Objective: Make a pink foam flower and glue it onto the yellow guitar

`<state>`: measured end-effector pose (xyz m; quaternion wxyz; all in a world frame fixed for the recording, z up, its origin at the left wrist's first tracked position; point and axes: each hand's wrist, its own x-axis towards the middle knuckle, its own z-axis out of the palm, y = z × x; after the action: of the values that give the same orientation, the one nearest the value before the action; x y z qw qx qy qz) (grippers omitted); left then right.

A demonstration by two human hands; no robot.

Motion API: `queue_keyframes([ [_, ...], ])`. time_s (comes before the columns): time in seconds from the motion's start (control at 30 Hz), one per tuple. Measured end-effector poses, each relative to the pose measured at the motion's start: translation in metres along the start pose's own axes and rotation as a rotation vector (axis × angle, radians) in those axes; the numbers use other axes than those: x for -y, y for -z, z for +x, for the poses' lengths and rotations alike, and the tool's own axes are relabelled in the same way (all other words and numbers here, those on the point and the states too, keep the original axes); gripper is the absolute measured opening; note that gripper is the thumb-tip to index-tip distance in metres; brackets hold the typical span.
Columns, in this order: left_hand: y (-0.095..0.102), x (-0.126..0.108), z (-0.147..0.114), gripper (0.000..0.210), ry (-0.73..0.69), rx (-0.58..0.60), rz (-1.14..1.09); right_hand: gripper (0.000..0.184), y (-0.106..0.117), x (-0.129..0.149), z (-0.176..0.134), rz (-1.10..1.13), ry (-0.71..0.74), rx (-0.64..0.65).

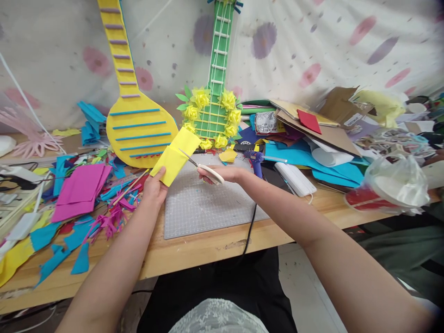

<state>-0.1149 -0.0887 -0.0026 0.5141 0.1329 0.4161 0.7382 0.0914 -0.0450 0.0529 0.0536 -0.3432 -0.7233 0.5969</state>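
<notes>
Between the thumb and fingers of my left hand is a folded piece of yellow paper, tilted and raised over the grey cutting mat. My right hand grips a pair of scissors by its white handles. The blades point left and lie at the paper's right edge, around a cut line across it. Just behind stand a yellow paper lute shape with blue and purple strips and a green one with white strings and yellow paper flowers.
Magenta paper sheets and many blue and pink scraps cover the table's left side. A purple glue gun stands behind the mat, its black cable hanging over the front edge. Cardboard, blue paper and a bagged red cup crowd the right.
</notes>
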Motion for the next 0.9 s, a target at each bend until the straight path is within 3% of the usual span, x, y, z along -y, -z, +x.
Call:
queue_keyframes([
  [0.37, -0.0025, 0.009, -0.0033, 0.021, -0.127, -0.039, 0.053, 0.047, -0.0024, -0.0035, 0.0027, 0.027, -0.021, -0.02],
  [0.9, -0.004, 0.0075, -0.0039, 0.024, -0.062, -0.098, 0.053, 0.054, -0.0019, -0.0103, 0.0047, 0.0, -0.07, -0.109],
])
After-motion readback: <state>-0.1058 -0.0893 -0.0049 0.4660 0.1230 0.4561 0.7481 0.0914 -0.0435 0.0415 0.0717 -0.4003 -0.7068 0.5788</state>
